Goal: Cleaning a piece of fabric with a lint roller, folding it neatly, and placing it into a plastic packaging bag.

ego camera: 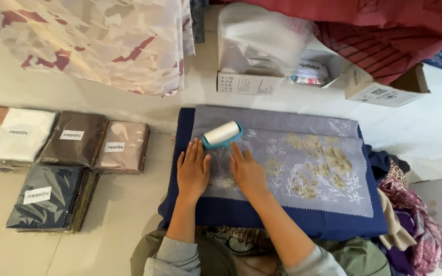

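Left hand (193, 171) and right hand (247, 171) are laid flat, fingers extended, on grey floral cloth (313, 168). Nothing is gripped. Lint roller (222, 134) is touched by the fingertips.

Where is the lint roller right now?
In the head view, the lint roller lies on the grey floral cloth near its upper left corner, just beyond the fingertips of the left hand and the right hand.
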